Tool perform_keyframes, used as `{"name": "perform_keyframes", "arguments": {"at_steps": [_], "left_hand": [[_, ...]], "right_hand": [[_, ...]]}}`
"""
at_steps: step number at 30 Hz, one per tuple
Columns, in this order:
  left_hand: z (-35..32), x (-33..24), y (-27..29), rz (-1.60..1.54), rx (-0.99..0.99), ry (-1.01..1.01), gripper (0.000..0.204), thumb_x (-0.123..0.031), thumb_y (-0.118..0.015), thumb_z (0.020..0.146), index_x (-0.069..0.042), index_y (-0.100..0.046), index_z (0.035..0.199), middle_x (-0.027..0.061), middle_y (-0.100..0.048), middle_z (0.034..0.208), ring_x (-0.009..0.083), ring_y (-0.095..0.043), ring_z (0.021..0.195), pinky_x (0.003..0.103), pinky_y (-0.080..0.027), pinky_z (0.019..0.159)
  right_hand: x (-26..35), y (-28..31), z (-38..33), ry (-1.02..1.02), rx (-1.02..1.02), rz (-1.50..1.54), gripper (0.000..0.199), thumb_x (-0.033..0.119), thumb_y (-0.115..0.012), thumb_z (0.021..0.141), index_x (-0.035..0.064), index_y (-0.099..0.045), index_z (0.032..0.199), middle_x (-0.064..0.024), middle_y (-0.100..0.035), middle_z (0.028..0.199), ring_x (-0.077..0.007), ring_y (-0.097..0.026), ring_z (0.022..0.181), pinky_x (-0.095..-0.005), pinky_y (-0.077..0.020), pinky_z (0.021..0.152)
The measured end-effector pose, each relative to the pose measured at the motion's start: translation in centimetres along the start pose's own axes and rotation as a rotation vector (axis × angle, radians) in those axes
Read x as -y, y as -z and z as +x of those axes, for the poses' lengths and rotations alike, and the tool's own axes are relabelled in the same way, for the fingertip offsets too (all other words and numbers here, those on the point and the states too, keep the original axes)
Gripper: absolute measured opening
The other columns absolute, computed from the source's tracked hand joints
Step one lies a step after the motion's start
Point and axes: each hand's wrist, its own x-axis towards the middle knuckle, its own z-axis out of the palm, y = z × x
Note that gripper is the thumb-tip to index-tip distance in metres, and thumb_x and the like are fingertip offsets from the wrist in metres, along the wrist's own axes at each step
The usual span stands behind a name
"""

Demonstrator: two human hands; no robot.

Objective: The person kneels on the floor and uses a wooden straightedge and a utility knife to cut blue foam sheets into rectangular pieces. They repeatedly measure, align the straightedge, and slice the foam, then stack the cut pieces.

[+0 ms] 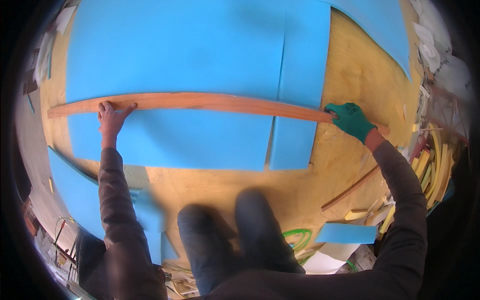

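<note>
A long narrow wooden plank (210, 101) lies across large blue foam sheets (175, 60) on a plywood work surface (350, 75). My left hand (111, 116), bare, presses flat on the plank near its left end with fingers spread. My right hand (350, 119) wears a green glove and holds the plank down near its right end, fingers curled over its edge. A narrower blue foam strip (300, 80) lies beside the big sheet, under the plank.
My knees (235, 225) are at the lower middle. A thin wooden strip (350, 189) lies at the right, near yellow foam offcuts (434, 170) and a small blue foam piece (346, 233). More blue foam (75, 190) sits at the lower left. A green cord (298, 237) is below.
</note>
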Motion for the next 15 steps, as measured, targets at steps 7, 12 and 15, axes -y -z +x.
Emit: {"name": "perform_keyframes", "arguments": {"at_steps": [7,12,15], "left_hand": [[0.1,0.1,0.1,-0.017,0.001,-0.018,0.138,-0.081,-0.082,0.073,0.005,-0.028,0.166,0.0203,-0.027,0.174,0.045,-0.028,0.159,0.076,-0.031,0.116],[0.0,-0.2,0.6,-0.016,0.034,-0.012,0.137,-0.082,-0.082,0.073,0.006,-0.031,0.165,0.0208,-0.026,0.174,0.0463,-0.028,0.159,0.077,-0.031,0.115],[-0.1,-0.1,0.6,-0.018,0.0,-0.019,0.136,-0.082,-0.082,0.072,0.007,-0.033,0.163,0.0206,-0.027,0.174,0.047,-0.028,0.159,0.078,-0.031,0.115]], "right_hand": [[-4.0,0.0,-4.7,0.02,-0.095,-0.115,0.028,0.013,-0.062,0.097,0.0163,-0.07,0.123,-0.0127,-0.073,0.085,-0.0364,-0.07,0.081,-0.0478,-0.0539,0.086],[-5.5,0.0,-7.6,0.055,-0.232,-0.176,0.025,0.011,-0.067,0.093,0.0147,-0.072,0.118,-0.0127,-0.074,0.083,-0.0379,-0.071,0.078,-0.0475,-0.0551,0.079],[-6.0,-0.8,-11.5,0.006,-0.348,-0.062,0.026,0.012,-0.07,0.095,0.0128,-0.074,0.12,-0.0132,-0.075,0.085,-0.0358,-0.072,0.075,-0.043,-0.056,0.07]]}}
